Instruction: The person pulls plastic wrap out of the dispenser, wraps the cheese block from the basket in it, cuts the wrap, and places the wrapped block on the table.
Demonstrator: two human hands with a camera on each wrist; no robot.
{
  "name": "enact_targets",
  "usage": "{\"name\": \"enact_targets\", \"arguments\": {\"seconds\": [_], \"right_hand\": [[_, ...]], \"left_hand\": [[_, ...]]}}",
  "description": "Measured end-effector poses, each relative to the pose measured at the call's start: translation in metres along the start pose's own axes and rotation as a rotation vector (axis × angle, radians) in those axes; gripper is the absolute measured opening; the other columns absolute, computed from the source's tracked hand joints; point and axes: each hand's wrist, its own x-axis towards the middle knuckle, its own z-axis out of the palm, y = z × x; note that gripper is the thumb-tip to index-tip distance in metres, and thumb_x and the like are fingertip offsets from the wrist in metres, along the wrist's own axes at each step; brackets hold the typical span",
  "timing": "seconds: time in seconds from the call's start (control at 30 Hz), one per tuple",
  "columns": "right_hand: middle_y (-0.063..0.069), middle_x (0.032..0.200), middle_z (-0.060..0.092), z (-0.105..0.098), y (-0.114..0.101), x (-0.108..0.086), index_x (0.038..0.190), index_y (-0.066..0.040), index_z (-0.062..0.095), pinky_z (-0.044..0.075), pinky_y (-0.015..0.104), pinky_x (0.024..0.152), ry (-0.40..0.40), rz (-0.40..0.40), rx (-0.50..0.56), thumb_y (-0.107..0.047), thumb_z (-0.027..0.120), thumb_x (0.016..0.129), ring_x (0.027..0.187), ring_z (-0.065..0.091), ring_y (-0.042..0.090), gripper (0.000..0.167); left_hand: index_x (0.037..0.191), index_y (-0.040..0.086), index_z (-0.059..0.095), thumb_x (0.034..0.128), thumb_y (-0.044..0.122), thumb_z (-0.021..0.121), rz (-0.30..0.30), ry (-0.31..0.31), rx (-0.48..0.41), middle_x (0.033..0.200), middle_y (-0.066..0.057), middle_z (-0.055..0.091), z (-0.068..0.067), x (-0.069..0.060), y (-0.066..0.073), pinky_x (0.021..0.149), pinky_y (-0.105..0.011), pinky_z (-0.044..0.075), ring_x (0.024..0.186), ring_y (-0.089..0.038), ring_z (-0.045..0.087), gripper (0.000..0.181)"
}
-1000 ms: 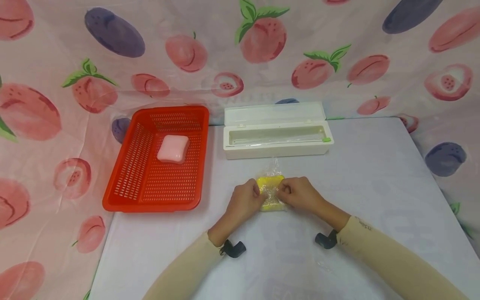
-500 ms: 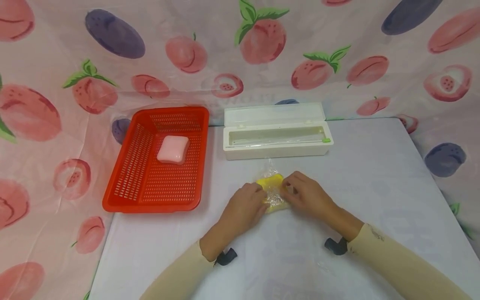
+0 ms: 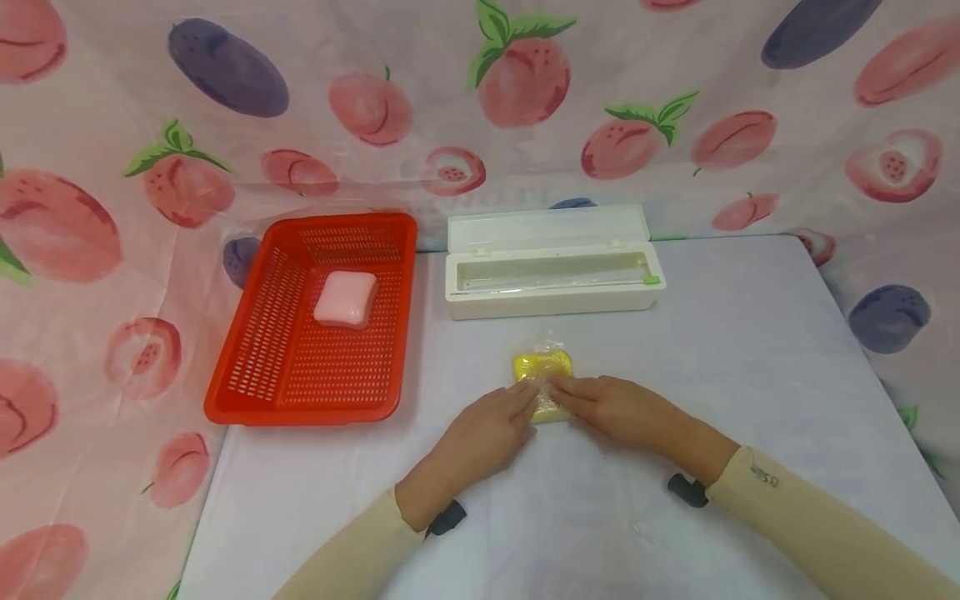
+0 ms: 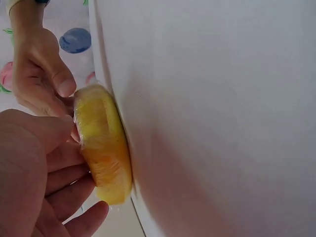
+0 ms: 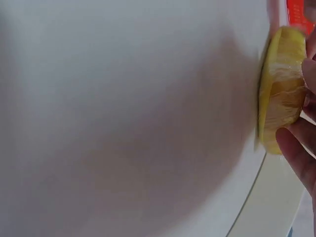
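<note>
A rounded yellow block (image 3: pixel 543 364), like a bar of soap, lies on the white table wrapped in clear film. My left hand (image 3: pixel 483 435) reaches it from the left, its fingers fairly straight and resting on the top. From the other side my right hand (image 3: pixel 626 414) lays extended fingers on the film, the fingertips of both hands close together. In the left wrist view the block (image 4: pixel 106 148) sits flat, with film wrinkled along its side. The right wrist view shows the block (image 5: pixel 282 91) beside my fingers (image 5: pixel 298 158). A loose end of film spreads behind it.
Behind the block stands a long white cling film dispenser (image 3: pixel 555 302), lid up, with a green slider (image 3: pixel 651 280) at its right end. A red plastic basket (image 3: pixel 303 412) at the left holds a pink soap-like block (image 3: pixel 347 298). A fruit-print sheet (image 3: pixel 525 167) hangs behind the table.
Both hands have gone from pinching the film at the block's sides to laying straighter fingers on its top. The wrists have shifted outward and toward me. The block turned slightly and back.
</note>
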Motion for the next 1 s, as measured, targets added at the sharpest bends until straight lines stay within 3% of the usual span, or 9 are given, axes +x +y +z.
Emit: {"name": "enact_targets", "arguments": {"seconds": [0.13, 0.27, 0.47, 0.63, 0.83, 1.0], "right_hand": [[0.001, 0.151, 0.057, 0.004, -0.001, 0.001, 0.144, -0.013, 0.060, 0.057, 0.037, 0.084, 0.010, 0.023, -0.066, -0.028, 0.074, 0.093, 0.111, 0.067, 0.017, 0.054], [-0.005, 0.150, 0.057, 0.009, 0.000, 0.000, 0.145, -0.018, 0.059, 0.049, 0.034, 0.076, 0.027, 0.048, -0.145, -0.033, 0.075, 0.092, 0.101, 0.058, 0.016, 0.057], [0.000, 0.155, 0.052, 0.009, 0.002, -0.001, 0.147, -0.012, 0.056, 0.052, 0.040, 0.088, 0.039, 0.005, -0.173, -0.033, 0.073, 0.093, 0.140, 0.051, 0.021, 0.061], [0.005, 0.151, 0.056, 0.006, 0.002, -0.002, 0.138, -0.011, 0.062, 0.052, 0.043, 0.093, 0.028, 0.012, -0.122, -0.035, 0.071, 0.094, 0.140, 0.052, 0.023, 0.050], [0.003, 0.161, 0.044, 0.004, -0.001, 0.000, 0.152, -0.013, 0.048, 0.048, 0.047, 0.101, 0.044, -0.014, -0.101, -0.043, 0.067, 0.095, 0.150, 0.041, 0.024, 0.067], [-0.001, 0.160, 0.045, 0.007, 0.001, -0.002, 0.155, -0.018, 0.045, 0.044, 0.054, 0.105, -0.027, 0.025, -0.105, -0.051, 0.059, 0.098, 0.151, 0.038, 0.024, 0.068]], "left_hand": [[0.149, 0.004, 0.051, 0.1030, 0.031, 0.060, -0.005, 0.012, -0.018, 0.158, -0.008, 0.047, 0.003, -0.001, -0.003, 0.114, -0.032, 0.045, 0.144, -0.020, 0.048, 0.054], [0.150, 0.004, 0.050, 0.1042, 0.027, 0.057, -0.013, -0.020, -0.039, 0.162, -0.007, 0.042, 0.003, -0.001, -0.005, 0.113, -0.032, 0.045, 0.147, -0.020, 0.045, 0.051], [0.153, 0.007, 0.045, 0.1067, 0.025, 0.051, -0.020, -0.089, -0.052, 0.167, -0.005, 0.033, 0.002, -0.001, -0.006, 0.114, -0.035, 0.045, 0.153, -0.019, 0.035, 0.050], [0.155, 0.008, 0.042, 0.1073, 0.023, 0.049, -0.035, -0.121, -0.056, 0.168, -0.005, 0.031, 0.000, -0.001, -0.008, 0.112, -0.037, 0.047, 0.155, -0.020, 0.031, 0.051], [0.155, 0.011, 0.043, 0.1066, 0.023, 0.050, -0.048, -0.123, -0.104, 0.168, -0.003, 0.029, 0.000, 0.001, -0.012, 0.111, -0.040, 0.048, 0.155, -0.020, 0.031, 0.051], [0.149, 0.014, 0.053, 0.1061, 0.026, 0.052, -0.056, -0.114, -0.108, 0.166, 0.001, 0.035, -0.001, 0.000, -0.017, 0.111, -0.041, 0.048, 0.153, -0.019, 0.034, 0.045]]}}
